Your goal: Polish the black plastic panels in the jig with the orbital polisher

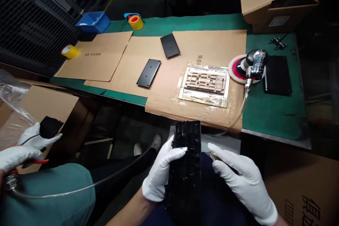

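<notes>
Printed characters are seen on the cardboard sheet point(212, 44) just above the beige fixture point(205, 83), and on a second sheet point(106, 63) far to its left; both prints are too small to be read. Large black characters are borne by a carton point(304, 187) below and right of the fixture, cut off by the frame edge. A pale label on the cardboard box point(275, 3) above and right of the fixture cannot be read.

The black plastic part point(186, 169) is held on end directly below the fixture, off the bench. It is gripped along its left edge by the white-gloved left hand point(159, 176), the thumb laid across its face. The right hand point(238, 180), just right of the part, is closed on a small shiny item point(212, 155) pinched at the thumb. A sander point(250, 65) lies just right of the fixture.
</notes>
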The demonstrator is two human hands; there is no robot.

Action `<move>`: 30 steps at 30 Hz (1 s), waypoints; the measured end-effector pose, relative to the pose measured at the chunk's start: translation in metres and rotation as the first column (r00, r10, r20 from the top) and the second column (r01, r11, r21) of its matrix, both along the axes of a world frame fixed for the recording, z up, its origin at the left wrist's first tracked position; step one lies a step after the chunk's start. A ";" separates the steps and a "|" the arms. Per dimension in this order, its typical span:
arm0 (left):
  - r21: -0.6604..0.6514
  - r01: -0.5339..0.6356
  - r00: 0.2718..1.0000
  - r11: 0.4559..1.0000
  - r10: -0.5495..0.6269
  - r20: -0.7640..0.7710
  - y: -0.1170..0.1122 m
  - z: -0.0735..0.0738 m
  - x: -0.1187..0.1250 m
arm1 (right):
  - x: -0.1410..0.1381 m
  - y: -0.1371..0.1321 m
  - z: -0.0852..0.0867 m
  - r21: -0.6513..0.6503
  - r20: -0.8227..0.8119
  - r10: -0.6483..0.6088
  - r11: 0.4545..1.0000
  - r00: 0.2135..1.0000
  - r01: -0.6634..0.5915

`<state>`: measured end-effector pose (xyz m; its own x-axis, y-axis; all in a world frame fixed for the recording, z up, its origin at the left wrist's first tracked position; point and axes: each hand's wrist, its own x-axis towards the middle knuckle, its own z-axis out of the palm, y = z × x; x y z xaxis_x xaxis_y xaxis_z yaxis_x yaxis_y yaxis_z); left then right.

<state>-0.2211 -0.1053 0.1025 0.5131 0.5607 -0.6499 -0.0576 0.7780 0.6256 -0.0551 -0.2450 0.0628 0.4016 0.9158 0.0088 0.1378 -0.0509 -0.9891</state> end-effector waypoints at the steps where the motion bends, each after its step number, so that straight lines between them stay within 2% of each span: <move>1: -0.016 -0.008 1.000 1.000 0.008 0.002 -0.001 -0.001 0.000 | -0.002 0.000 -0.002 -0.001 -0.002 -0.002 1.000 1.000 0.002; 12: -0.012 0.016 1.000 1.000 -0.016 -0.011 -0.001 -0.001 0.002 | -0.002 0.004 -0.005 -0.008 0.020 -0.022 1.000 1.000 0.022; 18: -0.021 0.003 0.999 1.000 -0.003 -0.035 -0.003 0.000 0.001 | -0.002 0.001 -0.005 -0.027 0.028 0.014 1.000 1.000 -0.013; 30: -0.020 -0.030 0.999 0.999 0.030 -0.014 -0.004 0.002 0.002 | -0.001 -0.002 -0.006 0.098 0.072 0.132 0.986 0.989 -0.138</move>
